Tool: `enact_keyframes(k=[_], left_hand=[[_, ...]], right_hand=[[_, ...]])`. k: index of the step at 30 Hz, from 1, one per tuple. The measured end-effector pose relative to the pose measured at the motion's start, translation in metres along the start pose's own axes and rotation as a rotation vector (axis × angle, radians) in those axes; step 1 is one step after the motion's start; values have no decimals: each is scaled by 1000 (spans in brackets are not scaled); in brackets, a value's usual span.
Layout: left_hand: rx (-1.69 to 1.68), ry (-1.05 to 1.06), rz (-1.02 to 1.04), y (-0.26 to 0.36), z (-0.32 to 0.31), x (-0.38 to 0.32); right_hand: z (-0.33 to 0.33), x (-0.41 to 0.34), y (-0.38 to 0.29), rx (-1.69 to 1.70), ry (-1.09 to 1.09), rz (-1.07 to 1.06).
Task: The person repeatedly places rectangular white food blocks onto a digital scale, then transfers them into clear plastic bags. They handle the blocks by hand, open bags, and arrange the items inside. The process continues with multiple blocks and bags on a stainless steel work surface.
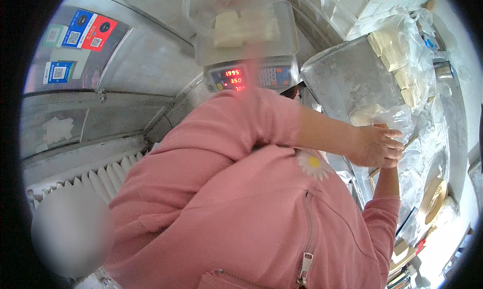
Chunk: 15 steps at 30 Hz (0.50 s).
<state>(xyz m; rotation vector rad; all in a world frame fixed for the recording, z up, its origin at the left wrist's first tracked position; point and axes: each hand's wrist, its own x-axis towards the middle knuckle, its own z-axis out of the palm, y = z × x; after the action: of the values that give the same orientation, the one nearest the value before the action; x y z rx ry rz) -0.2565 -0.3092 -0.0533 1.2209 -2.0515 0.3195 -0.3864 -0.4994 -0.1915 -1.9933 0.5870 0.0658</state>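
My left hand [373, 147] reaches across to the right with its fingers curled in. It grips the edge of a clear plastic bag [398, 117] over the metal work surface [339, 77]. My right forearm [386, 183] comes up from below to meet it. My right hand is mostly hidden behind the left one, so its grip cannot be made out. At the top, a bag of pale tofu-like blocks [228, 28] sits on the tray [294, 32] of a digital scale [222, 77] with lit red digits. A blurred streak covers part of the scale.
More bagged pale blocks [392, 55] line the surface's far side. A white plastic crate [354, 9] stands at the top right. A roll of tape [434, 200] lies on plastic sheeting at the right. Left are a glass pane with printed codes [85, 30] and a radiator [102, 183].
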Motion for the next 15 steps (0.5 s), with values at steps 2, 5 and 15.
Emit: enact_keyframes(k=[2, 5, 15], left_hand=[[186, -322, -53, -4, 26, -6], [-405, -327, -1006, -12, 46, -26], [180, -807, -259, -29, 45, -48]], right_hand=[[0, 0, -4, 147, 6, -10], [1, 10, -6, -51, -64, -56], [-3, 12, -7, -14, -34, 222]])
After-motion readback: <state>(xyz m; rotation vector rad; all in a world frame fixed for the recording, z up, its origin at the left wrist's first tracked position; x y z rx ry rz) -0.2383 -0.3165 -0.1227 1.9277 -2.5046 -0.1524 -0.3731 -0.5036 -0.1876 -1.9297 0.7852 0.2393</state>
